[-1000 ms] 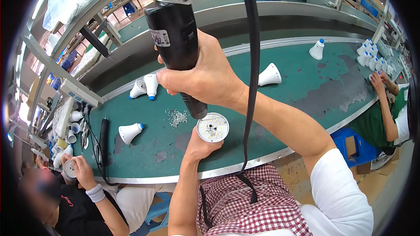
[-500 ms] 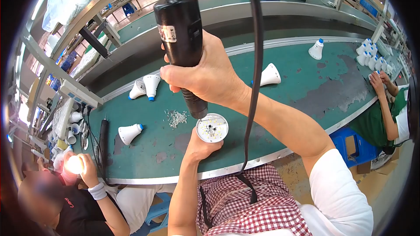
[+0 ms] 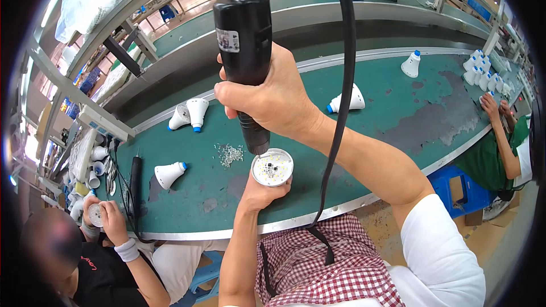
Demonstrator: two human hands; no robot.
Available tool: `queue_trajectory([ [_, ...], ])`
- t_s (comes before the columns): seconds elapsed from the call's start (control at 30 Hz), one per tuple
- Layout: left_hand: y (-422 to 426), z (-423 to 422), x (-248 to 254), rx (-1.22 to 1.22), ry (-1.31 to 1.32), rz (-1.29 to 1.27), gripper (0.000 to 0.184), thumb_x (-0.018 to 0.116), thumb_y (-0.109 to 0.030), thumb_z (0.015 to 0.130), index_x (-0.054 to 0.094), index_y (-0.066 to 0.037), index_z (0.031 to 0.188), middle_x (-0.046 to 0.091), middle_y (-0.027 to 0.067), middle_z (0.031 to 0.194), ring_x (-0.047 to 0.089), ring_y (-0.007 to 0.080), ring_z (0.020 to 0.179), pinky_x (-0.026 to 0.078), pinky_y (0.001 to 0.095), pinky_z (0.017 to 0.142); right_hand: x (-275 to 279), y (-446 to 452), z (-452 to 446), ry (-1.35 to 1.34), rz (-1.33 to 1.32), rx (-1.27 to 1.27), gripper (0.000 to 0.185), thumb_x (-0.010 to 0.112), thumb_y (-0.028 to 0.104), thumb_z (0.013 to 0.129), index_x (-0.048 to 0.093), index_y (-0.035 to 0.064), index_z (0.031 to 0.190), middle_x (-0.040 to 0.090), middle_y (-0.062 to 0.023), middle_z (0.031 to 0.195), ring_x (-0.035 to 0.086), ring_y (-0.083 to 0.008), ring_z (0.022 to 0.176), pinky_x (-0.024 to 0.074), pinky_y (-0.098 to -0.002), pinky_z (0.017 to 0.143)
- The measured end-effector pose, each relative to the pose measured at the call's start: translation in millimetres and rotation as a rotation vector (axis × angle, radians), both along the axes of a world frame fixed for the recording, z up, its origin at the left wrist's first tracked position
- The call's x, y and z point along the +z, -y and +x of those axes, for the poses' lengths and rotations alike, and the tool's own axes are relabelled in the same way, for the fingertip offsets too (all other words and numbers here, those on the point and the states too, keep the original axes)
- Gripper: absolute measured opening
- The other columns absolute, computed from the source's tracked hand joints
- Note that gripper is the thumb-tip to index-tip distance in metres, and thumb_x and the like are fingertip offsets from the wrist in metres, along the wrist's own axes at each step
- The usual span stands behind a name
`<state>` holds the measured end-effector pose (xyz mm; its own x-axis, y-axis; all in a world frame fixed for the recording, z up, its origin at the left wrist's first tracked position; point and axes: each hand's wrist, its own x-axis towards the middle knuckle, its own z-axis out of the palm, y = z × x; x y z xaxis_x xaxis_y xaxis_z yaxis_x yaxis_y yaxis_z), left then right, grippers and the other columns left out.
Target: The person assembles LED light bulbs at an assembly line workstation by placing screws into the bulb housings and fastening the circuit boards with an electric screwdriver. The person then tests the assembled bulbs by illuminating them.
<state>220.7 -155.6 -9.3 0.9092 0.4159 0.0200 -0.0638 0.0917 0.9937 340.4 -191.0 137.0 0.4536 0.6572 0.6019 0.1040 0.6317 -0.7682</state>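
Observation:
My right hand is wrapped round a black electric screwdriver, which points downward with its cord hanging to the right. Its lower end is by the left rim of an LED bulb; I cannot tell whether the tip touches. My left hand grips this bulb from below, keeping its open face upward. On that face a white round board carries yellow LED dots and dark parts. Left of the bulb lies a small heap of tiny whitish pieces.
Loose bulbs lie on the green bench: one left, two behind, one right. Another screwdriver lies at left. One co-worker's hands hold a round part; another's hands are near grouped bulbs.
My right hand and the screwdriver have shifted slightly right; the bulb in my left hand has moved slightly left. The bright light in the left co-worker's hands is out.

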Motion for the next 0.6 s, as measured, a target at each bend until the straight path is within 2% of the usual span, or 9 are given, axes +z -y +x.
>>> queue_trajectory([
  [0.03, 0.6, -0.3, -1.1, 0.008, 0.005, -0.095, 0.031, 0.063, 0.001, 0.054, 0.053, -0.002, 0.083, 0.054, 0.0, 0.073, 0.049, 0.0086, 0.065, 0.042, 0.0239, 0.06, 1.0, 1.4, 0.2, 0.001, 0.003, 0.0, 0.027, 0.061, 0.002, 0.06, 0.044, -0.0011, 0.082, 0.049, -0.0026, 0.058, 0.051, -0.009, 0.048, 0.042, -0.0232, 0.045],
  [0.1, -1.7, -1.8, -7.0, 0.005, -0.01, -0.099, 0.032, 0.064, 0.001, 0.055, 0.053, -0.003, 0.084, 0.055, 0.0004, 0.075, 0.05, 0.0091, 0.066, 0.042, 0.0245, 0.06, 4.3, 7.2, -1.0, -0.126, -0.021, 0.128, 0.027, 0.062, 0.001, 0.062, 0.044, -0.0011, 0.082, 0.051, -0.0032, 0.061, 0.052, -0.0099, 0.049, 0.0431, -0.0238, 0.045],
  [0.23, -7.0, -5.0, -14.7, 0.068, 0.019, -0.109, 0.033, 0.067, 0.001, 0.056, 0.054, -0.003, 0.086, 0.057, 0.0014, 0.078, 0.053, 0.0104, 0.07, 0.044, 0.0254, 0.063, 8.9, 19.4, 12.8, -0.332, 0.2, 0.084, 0.029, 0.064, 0.001, 0.065, 0.046, -0.001, 0.087, 0.053, -0.0064, 0.065, 0.054, -0.014, 0.05, 0.0459, -0.0267, 0.049],
  [0.27, -9.3, -6.2, -18.2, 0.061, 0.029, -0.048, 0.041, 0.067, 0.006, 0.054, 0.052, -0.003, 0.092, 0.056, 0.0052, 0.081, 0.053, 0.0137, 0.069, 0.046, 0.0274, 0.061, 7.6, 23.0, 22.4, -0.376, 0.223, 0.049, 0.03, 0.063, 0.003, 0.066, 0.045, -0.0004, 0.089, 0.052, -0.0068, 0.066, 0.054, -0.0143, 0.05, 0.046, -0.0279, 0.05],
  [0.3, -9.6, -7.4, -17.5, 0.072, 0.034, -0.048, 0.041, 0.067, 0.006, 0.054, 0.052, -0.003, 0.092, 0.056, 0.0052, 0.081, 0.053, 0.0137, 0.069, 0.046, 0.0274, 0.061, 4.7, 26.1, 33.2, -0.42, 0.247, 0.013, 0.031, 0.062, 0.004, 0.067, 0.044, 0.0002, 0.091, 0.052, -0.0073, 0.067, 0.053, -0.0147, 0.05, 0.0461, -0.0291, 0.052],
  [0.43, -11.6, -4.3, -13.7, 0.012, 0.071, -0.142, 0.042, 0.074, -0.001, 0.053, 0.052, -0.003, 0.089, 0.053, 0.005, 0.076, 0.052, 0.0136, 0.067, 0.043, 0.027, 0.056, -12.5, 38.3, 57.0, -0.695, 0.257, -0.114, 0.034, 0.061, 0.005, 0.069, 0.042, 0.0046, 0.097, 0.047, -0.0051, 0.069, 0.053, -0.0156, 0.054, 0.0458, -0.0316, 0.053],
  [0.6, -14.7, -4.4, -11.9, -0.08, 0.176, -0.244, 0.046, 0.08, -0.013, 0.052, 0.051, -0.002, 0.087, 0.051, 0.0046, 0.071, 0.05, 0.0144, 0.062, 0.039, 0.0273, 0.048, -36.7, 50.1, 63.9, -0.751, 0.196, -0.139, 0.035, 0.061, 0.006, 0.069, 0.041, 0.0052, 0.097, 0.047, -0.0047, 0.075, 0.053, -0.0157, 0.056, 0.0459, -0.0322, 0.054],
])
